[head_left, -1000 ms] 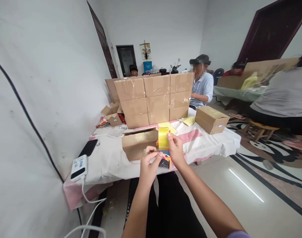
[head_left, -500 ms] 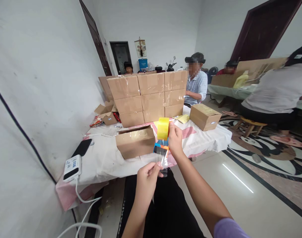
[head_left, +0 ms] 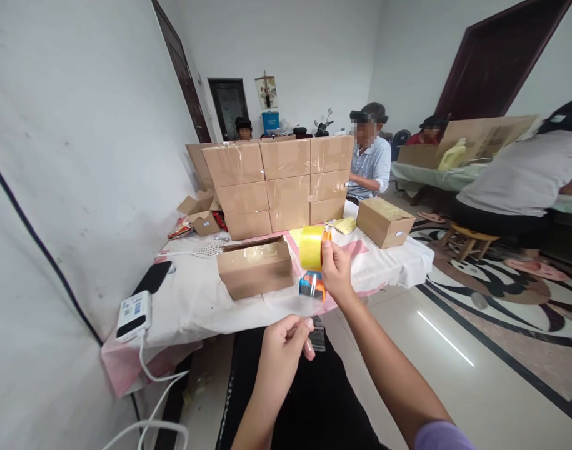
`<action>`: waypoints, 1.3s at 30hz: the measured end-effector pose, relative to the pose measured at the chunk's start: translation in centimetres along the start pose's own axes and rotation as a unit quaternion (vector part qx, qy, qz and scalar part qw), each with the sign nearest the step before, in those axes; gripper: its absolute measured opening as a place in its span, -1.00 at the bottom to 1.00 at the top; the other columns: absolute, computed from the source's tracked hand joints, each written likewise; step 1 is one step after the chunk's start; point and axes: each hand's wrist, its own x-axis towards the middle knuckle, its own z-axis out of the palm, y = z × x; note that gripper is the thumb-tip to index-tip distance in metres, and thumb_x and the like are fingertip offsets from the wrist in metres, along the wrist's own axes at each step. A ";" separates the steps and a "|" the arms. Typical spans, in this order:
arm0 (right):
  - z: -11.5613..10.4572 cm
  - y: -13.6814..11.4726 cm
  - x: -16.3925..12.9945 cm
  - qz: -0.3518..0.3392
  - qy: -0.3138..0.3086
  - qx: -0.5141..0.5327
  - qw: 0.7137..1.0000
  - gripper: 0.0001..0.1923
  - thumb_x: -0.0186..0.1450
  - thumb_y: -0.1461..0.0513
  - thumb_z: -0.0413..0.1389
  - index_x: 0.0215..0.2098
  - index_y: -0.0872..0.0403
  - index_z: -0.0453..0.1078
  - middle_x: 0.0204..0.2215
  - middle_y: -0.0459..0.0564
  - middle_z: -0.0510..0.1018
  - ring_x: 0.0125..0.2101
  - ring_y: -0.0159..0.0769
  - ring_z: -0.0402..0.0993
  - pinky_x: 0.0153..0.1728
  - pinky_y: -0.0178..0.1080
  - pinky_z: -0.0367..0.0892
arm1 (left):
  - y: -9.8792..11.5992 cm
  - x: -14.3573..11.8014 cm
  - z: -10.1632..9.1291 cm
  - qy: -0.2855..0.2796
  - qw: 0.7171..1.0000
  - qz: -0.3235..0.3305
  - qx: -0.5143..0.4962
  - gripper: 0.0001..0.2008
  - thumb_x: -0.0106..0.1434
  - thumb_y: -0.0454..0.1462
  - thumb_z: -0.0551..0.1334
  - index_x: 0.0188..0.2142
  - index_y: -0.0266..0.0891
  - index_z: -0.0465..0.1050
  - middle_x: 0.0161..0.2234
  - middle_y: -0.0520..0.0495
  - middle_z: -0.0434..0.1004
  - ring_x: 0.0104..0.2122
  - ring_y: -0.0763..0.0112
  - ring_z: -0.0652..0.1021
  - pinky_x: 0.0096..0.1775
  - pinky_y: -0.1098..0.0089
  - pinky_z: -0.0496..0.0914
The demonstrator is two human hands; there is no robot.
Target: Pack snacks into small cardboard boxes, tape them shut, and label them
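My right hand (head_left: 336,265) grips a tape dispenser (head_left: 312,286) with blue and orange parts, holding it over the table's front edge. A wide roll of yellowish tape (head_left: 311,248) sits on it. From the dispenser a clear strip of tape (head_left: 309,307) runs down toward me. My left hand (head_left: 288,340) pinches the free end of that strip between thumb and fingers, above my lap. Left of the dispenser stands a cardboard box (head_left: 256,270), its top edge partly raised; I cannot see inside it.
Stacked cardboard boxes (head_left: 286,181) form a wall at the back of the cloth-covered table (head_left: 196,312). Another box (head_left: 386,223) stands at the right. A phone (head_left: 153,277) and a white device with cables (head_left: 134,315) lie at the left. Several people sit beyond.
My left hand has pulled the tape end lower, and the clear strip is longer. The dispenser has tilted and turned slightly in my right hand.
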 end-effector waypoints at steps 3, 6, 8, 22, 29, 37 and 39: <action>-0.2 -0.9 0.0 0.036 0.011 0.043 0.998 -0.43 0.38 -0.17 -0.04 -0.58 0.01 -0.01 -0.63 -0.18 0.07 -0.57 -0.43 -0.05 -0.54 -0.29 -0.05 | -0.1 -0.3 0.5 -0.012 1.000 -0.011 -0.008 -0.65 0.27 -0.05 0.22 -0.53 -0.20 0.40 -0.69 0.04 0.44 -0.62 0.41 0.45 -0.43 0.43 0.32; -0.4 -2.2 -0.3 0.094 0.006 0.102 0.990 -0.42 0.33 -0.18 0.03 -0.60 0.01 -0.01 -0.63 -0.18 0.08 -0.57 -0.44 -0.06 -0.57 -0.30 -0.03 | -0.5 -1.0 1.1 -0.021 1.000 -0.009 -0.001 -0.66 0.28 -0.06 0.22 -0.52 -0.21 0.41 -0.67 0.03 0.44 -0.61 0.41 0.46 -0.44 0.43 0.31; -0.5 -3.0 -0.9 0.134 -0.007 0.135 0.982 -0.42 0.31 -0.16 0.08 -0.62 0.02 0.03 -0.64 -0.18 0.10 -0.58 -0.45 -0.04 -0.58 -0.31 -0.01 | -1.2 -1.6 1.3 -0.028 1.000 -0.006 0.007 -0.66 0.30 -0.05 0.20 -0.50 -0.20 0.44 -0.66 0.03 0.44 -0.61 0.41 0.46 -0.44 0.42 0.30; -1.8 -4.0 -6.7 0.278 0.088 0.254 0.922 -0.63 0.12 0.04 0.25 -0.60 0.03 0.21 -0.67 -0.17 0.30 -0.63 -0.43 0.13 -0.60 -0.32 0.16 | -6.4 -3.7 0.0 0.083 0.845 0.320 0.420 -0.70 0.38 -0.29 0.12 -0.51 -0.14 0.40 -0.63 0.03 0.42 -0.62 0.43 0.34 -0.38 0.31 0.17; -7.8 -5.5 -6.8 0.272 0.127 0.116 0.947 -0.76 0.17 0.01 0.27 -0.42 -0.02 0.45 -0.60 -0.04 0.52 -0.66 -0.24 0.40 -0.66 -0.21 0.30 | -10.0 -2.4 -12.2 0.305 0.884 0.078 0.345 -0.66 0.33 -0.09 0.11 -0.45 -0.17 0.54 -0.63 0.00 0.47 -0.61 0.35 0.43 -0.44 0.39 0.23; -5.7 4.4 1.2 0.264 -0.018 0.152 0.952 -0.53 0.09 -0.12 0.34 -0.31 0.09 0.50 -0.48 0.01 0.60 -0.52 -0.24 0.52 -0.51 -0.25 0.42 | -7.5 -2.2 -14.8 0.351 0.902 0.055 0.246 -0.64 0.33 -0.04 0.14 -0.47 -0.18 0.49 -0.61 0.07 0.45 -0.52 0.39 0.45 -0.34 0.43 0.28; -5.1 7.7 3.3 0.290 -0.025 0.128 0.948 -0.49 -0.04 -0.06 0.43 -0.33 0.13 0.49 -0.52 0.01 0.58 -0.56 -0.26 0.49 -0.53 -0.25 0.42 | -7.3 -1.4 -14.3 0.335 0.908 0.050 0.246 -0.62 0.34 -0.04 0.13 -0.50 -0.18 0.46 -0.62 0.08 0.43 -0.54 0.41 0.42 -0.36 0.44 0.26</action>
